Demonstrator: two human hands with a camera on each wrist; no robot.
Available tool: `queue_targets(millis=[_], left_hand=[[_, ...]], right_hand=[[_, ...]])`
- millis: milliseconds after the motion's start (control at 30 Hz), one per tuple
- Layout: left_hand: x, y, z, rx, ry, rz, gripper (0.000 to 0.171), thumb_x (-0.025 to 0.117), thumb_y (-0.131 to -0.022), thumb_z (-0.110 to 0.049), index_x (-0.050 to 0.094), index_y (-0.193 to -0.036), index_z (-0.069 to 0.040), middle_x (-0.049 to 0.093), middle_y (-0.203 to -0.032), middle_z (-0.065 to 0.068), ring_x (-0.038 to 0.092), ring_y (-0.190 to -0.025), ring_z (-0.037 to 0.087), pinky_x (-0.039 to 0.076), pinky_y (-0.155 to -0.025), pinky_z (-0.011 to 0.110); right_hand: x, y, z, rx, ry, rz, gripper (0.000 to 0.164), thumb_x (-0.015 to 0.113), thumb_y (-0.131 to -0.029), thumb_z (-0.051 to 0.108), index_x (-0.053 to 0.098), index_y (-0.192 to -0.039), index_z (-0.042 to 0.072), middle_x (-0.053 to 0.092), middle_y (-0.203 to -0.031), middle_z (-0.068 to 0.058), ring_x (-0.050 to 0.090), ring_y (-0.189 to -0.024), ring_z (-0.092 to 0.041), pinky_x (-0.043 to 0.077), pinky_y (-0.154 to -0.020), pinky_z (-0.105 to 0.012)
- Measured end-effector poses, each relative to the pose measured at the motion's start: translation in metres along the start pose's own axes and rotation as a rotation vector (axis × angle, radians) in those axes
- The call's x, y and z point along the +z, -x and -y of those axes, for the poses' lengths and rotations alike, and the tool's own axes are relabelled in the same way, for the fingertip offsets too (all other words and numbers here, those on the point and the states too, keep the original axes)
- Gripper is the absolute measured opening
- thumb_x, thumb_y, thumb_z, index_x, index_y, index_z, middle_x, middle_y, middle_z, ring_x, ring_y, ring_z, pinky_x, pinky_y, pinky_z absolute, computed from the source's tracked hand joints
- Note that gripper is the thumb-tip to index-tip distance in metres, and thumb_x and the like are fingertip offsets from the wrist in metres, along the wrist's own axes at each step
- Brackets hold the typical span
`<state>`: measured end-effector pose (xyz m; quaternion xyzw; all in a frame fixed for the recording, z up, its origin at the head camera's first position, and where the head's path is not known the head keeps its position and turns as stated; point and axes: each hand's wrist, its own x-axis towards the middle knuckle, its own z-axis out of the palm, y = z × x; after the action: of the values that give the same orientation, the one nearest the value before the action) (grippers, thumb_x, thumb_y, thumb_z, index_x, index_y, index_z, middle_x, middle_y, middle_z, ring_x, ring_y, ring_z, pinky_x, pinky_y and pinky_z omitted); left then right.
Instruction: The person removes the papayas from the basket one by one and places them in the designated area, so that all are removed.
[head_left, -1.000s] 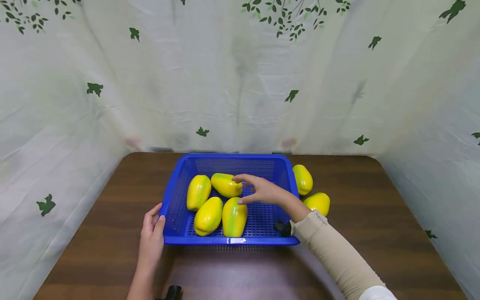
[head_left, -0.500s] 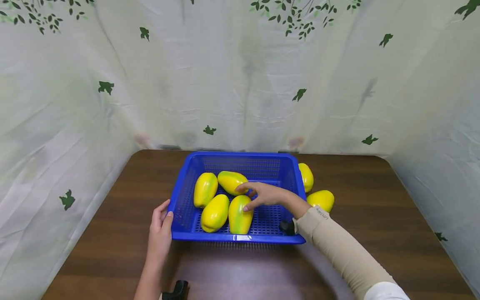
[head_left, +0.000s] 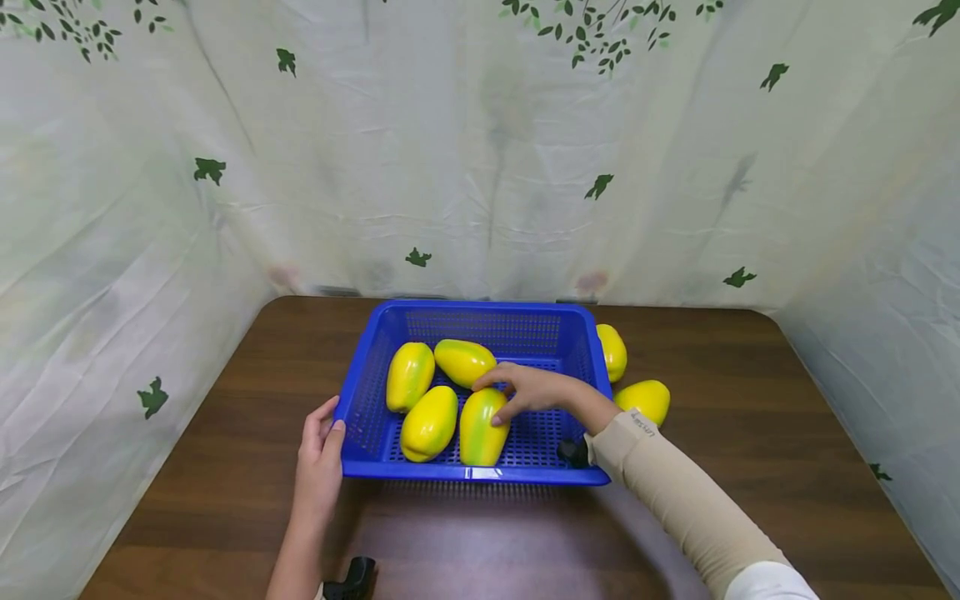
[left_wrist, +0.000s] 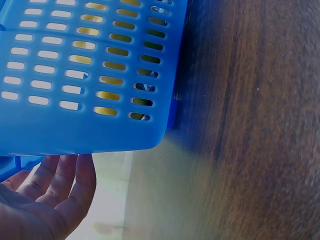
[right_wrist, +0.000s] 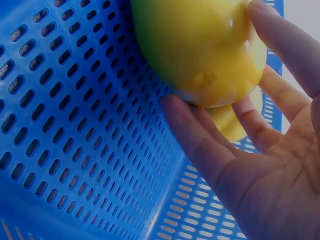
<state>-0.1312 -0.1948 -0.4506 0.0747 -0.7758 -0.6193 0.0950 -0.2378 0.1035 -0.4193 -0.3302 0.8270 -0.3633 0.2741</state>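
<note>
A blue perforated plastic basket point(head_left: 465, 473) stands on the brown table, with several yellow-green mangoes inside. At its left side my left hand point(head_left: 318, 454) grips the rim, thumb on top; the left wrist view shows the fingertips tucked behind the rim. My right hand point(head_left: 536, 390) reaches over the right side and holds the front-right mango point(head_left: 477, 442) near its upper end. In the right wrist view the thumb and fingers lie around the rounded end of that mango point(right_wrist: 205, 60). Close by in the basket are a back mango point(head_left: 461, 360), a left mango point(head_left: 409, 379) and a front mango point(head_left: 429, 427).
Two more mangoes lie on the table beyond the basket's right side, one farther back point(head_left: 612, 354) and one nearer point(head_left: 647, 402). A leaf-patterned white curtain point(head_left: 450, 167) hangs behind the table point(head_left: 750, 433) and along both sides.
The view has shifted slightly. My right hand has lowered from above the mangoes, and its thumb and fingers have closed onto the front-right one. The left hand keeps its hold on the basket.
</note>
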Motion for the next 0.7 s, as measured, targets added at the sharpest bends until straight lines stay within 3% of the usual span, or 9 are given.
queue_targets(millis=[400,700], left_hand=[[0.0008,-0.001,0.0004,-0.016,0.005,-0.004,0.038,0.033,-0.098,-0.024,0.034,-0.134,-0.011,0.047,-0.118,0.014,0.047,-0.095,0.019,0.041,-0.073,0.016],[0.0012,-0.001,-0.0002,-0.025,0.014,-0.008,0.038,0.034,-0.098,-0.024,0.034,-0.134,-0.012,0.047,-0.118,0.013,0.048,-0.095,0.02,0.042,-0.073,0.017]], right_hand=[[-0.0023,-0.0006,-0.0024,-0.038,0.016,-0.009,0.046,0.072,-0.076,0.013,0.051,-0.117,0.015,0.049,-0.118,-0.001,0.043,-0.11,-0.02,0.035,-0.092,-0.039],[-0.0037,0.0036,0.0013,-0.07,0.011,-0.086,0.05,0.075,-0.074,0.016,0.052,-0.119,0.014,0.051,-0.114,-0.001,0.045,-0.104,-0.021,0.037,-0.089,-0.042]])
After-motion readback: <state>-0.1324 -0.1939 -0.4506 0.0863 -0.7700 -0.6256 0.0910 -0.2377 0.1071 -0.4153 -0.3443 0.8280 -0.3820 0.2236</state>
